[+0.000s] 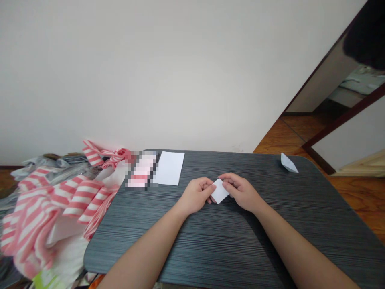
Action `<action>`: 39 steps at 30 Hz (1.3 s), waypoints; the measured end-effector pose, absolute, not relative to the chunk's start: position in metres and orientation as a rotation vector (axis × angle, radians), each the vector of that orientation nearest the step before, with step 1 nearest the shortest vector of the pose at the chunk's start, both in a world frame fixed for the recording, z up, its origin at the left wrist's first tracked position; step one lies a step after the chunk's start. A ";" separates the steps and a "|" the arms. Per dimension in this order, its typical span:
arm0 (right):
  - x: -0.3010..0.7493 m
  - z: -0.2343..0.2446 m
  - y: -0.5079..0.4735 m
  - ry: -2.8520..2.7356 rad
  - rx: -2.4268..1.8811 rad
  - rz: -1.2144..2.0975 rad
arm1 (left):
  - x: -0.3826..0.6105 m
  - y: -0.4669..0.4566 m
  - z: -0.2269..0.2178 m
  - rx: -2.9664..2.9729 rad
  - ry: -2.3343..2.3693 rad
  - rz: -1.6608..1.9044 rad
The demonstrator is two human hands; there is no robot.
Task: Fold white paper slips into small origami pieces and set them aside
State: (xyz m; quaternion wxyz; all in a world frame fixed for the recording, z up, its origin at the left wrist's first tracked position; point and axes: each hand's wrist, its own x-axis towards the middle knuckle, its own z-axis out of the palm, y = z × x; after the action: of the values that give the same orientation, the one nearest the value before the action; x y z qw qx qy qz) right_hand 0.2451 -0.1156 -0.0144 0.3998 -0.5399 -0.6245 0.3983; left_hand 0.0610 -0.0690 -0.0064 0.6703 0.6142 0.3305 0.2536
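A small white folded paper [220, 192], diamond-shaped from here, is held between my two hands above the middle of the dark table [204, 241]. My left hand [198, 193] pinches its left side, thumb on top and fingers curled behind. On the opposite side my right hand [240, 191] grips the paper's right edge, its thumb near the upper corner. The paper's underside and some fingertips are hidden.
A stack of white paper [170, 167] lies at the table's back left, beside a pixelated pinkish item [140, 170]. At the back right stands a folded white paper piece [288, 163]. Pink-striped cloth [81, 196] is heaped left of the table; a wall [186, 76] rises behind.
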 end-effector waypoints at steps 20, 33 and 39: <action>0.241 -0.011 -0.117 -1.560 -1.331 1.200 | 0.059 -0.072 0.001 1.532 0.755 0.571; 0.244 -0.009 -0.118 -1.611 -1.282 1.094 | 0.058 -0.069 -0.003 1.472 0.740 0.598; 0.245 -0.004 -0.119 -1.779 -1.151 0.941 | 0.057 -0.067 -0.008 1.456 0.731 0.596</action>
State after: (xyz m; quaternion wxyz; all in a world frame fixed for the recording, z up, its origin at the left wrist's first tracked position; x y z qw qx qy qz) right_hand 0.2450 -0.1189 -0.0043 0.4000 -0.4551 -0.7033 0.3719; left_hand 0.0569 -0.0666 -0.0082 0.6469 0.6401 0.3212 0.2619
